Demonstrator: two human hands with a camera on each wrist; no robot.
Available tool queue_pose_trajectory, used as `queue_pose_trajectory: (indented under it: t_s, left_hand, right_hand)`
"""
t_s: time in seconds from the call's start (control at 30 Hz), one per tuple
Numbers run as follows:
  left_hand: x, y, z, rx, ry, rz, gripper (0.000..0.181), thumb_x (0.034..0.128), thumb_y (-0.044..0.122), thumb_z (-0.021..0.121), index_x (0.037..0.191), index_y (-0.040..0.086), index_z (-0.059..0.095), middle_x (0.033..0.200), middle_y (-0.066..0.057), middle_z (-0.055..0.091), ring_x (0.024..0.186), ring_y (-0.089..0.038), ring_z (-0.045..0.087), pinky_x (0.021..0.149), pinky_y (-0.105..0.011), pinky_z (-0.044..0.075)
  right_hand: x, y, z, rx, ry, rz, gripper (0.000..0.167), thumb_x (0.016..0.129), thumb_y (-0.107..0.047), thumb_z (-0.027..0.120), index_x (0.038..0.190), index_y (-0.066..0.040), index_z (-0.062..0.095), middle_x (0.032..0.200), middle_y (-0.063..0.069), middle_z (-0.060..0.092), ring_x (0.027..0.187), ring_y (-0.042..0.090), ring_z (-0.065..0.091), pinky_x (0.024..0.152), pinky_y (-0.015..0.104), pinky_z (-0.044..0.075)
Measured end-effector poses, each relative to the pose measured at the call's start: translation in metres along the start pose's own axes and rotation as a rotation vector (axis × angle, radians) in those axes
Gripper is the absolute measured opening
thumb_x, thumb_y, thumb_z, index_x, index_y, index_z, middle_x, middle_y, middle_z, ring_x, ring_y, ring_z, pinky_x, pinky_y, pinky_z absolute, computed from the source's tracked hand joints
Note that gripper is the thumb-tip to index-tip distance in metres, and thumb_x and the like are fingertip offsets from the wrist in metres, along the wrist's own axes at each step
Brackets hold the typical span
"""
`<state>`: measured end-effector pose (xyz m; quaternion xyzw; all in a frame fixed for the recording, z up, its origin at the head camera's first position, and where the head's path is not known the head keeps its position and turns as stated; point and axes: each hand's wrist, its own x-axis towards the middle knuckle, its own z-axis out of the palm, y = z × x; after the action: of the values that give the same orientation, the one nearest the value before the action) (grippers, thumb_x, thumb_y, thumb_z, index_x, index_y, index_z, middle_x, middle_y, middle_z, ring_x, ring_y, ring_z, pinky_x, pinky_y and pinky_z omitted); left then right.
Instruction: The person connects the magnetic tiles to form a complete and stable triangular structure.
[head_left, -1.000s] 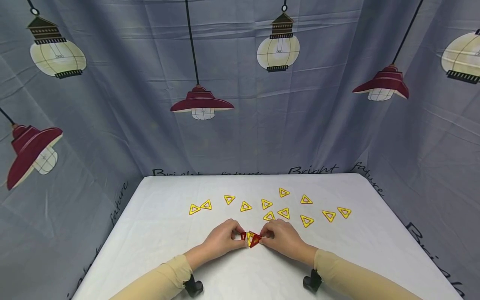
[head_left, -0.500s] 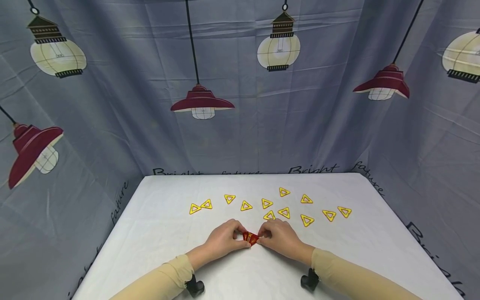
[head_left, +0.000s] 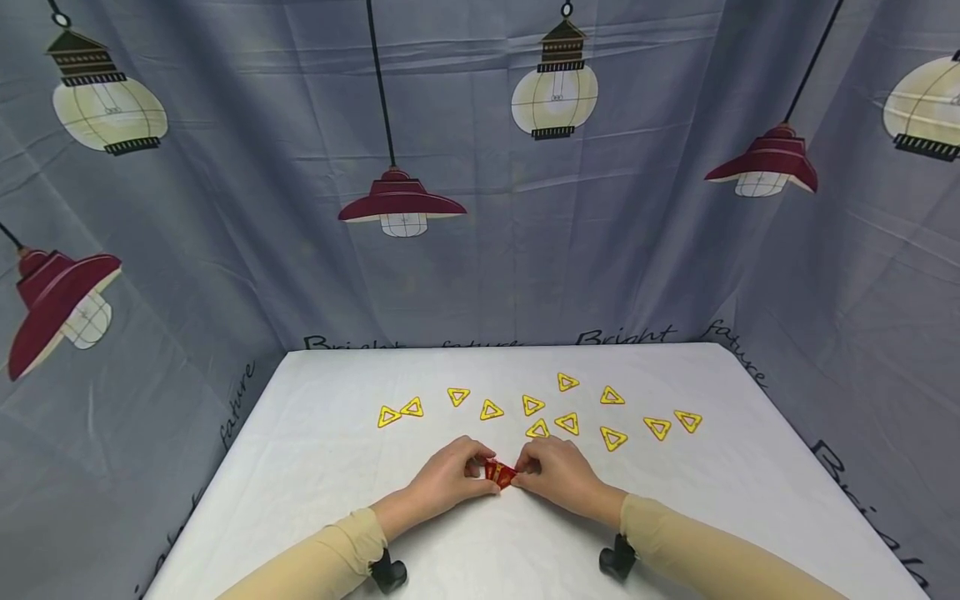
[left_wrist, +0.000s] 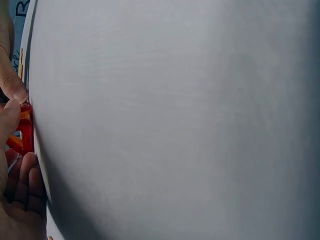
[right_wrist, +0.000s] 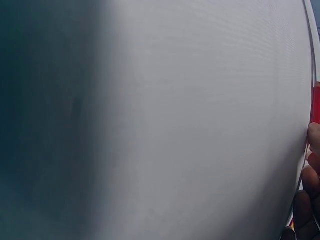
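Note:
In the head view a small cluster of red and yellow triangular frame pieces (head_left: 501,475) sits between both hands, low over the white table. My left hand (head_left: 448,473) pinches its left side between thumb and fingers. On its right side, my right hand (head_left: 558,472) pinches it with thumb and forefinger. The left wrist view shows a red triangular frame (left_wrist: 28,137) with an orange tint inside, at the left edge under a thumb. Only a red sliver (right_wrist: 316,106) appears in the right wrist view. Fingers hide how the pieces meet.
Several hollow yellow triangles lie across the white table (head_left: 322,467) beyond the hands, such as a pair at the left (head_left: 387,416) and one at the right (head_left: 687,421). One yellow triangle (head_left: 537,428) lies just behind the right hand. A grey printed curtain (head_left: 480,275) surrounds the table.
The hands have come slightly closer together. The red pieces, spread with a yellow triangle between them a second ago, now sit bunched, with less yellow showing.

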<state>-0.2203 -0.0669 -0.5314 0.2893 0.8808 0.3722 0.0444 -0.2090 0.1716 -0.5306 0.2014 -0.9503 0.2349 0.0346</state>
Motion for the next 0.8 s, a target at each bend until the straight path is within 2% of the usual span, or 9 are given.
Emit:
queue_pose_trajectory:
  t_s: [0.2,0.3,0.43,0.8]
  left_hand:
    - [0.0028,0.0000,-0.0004,-0.005,-0.007,0.039,0.043,0.0825,0.032,0.088,0.118,0.010,0.076,0.094,0.006,0.060,0.082,-0.006,0.057,0.072,-0.021,0.049]
    - [0.0032,0.0013,-0.0014,-0.013,-0.010,0.033,0.042,0.0827,0.031,0.088,0.117,0.009,0.076,0.096,0.007,0.061,0.083,-0.005,0.058,0.073,-0.021,0.050]
    - [0.0038,0.0036,-0.0017,-0.034,-0.010,0.024,0.040,0.0831,0.029,0.088,0.116,0.009,0.076,0.096,0.006,0.062,0.083,-0.005,0.060,0.073,-0.021,0.051]
    - [0.0046,0.0076,-0.0009,-0.058,-0.020,-0.011,0.037,0.0828,0.027,0.088,0.113,0.008,0.077,0.093,0.004,0.063,0.081,-0.003,0.061,0.072,-0.020,0.052]
  right_hand:
    - [0.0003,-0.0001,0.0011,0.017,0.007,-0.030,0.018,0.080,-0.036,0.087,0.086,-0.031,0.071,0.076,-0.024,0.054,0.073,-0.001,0.049,0.075,0.033,0.039]
    - [-0.0002,-0.0003,0.0016,0.029,0.003,-0.044,0.017,0.082,-0.034,0.087,0.096,-0.029,0.077,0.079,-0.023,0.056,0.075,0.000,0.049,0.074,0.033,0.038]
    - [-0.0008,-0.0006,0.0019,0.038,-0.008,-0.063,0.024,0.083,-0.032,0.086,0.107,-0.026,0.082,0.081,-0.024,0.057,0.075,0.000,0.049,0.073,0.032,0.037]
    - [0.0001,-0.0005,0.0021,0.021,-0.011,-0.088,0.025,0.082,-0.036,0.087,0.104,-0.024,0.084,0.079,-0.024,0.056,0.071,-0.001,0.047,0.068,0.028,0.037]
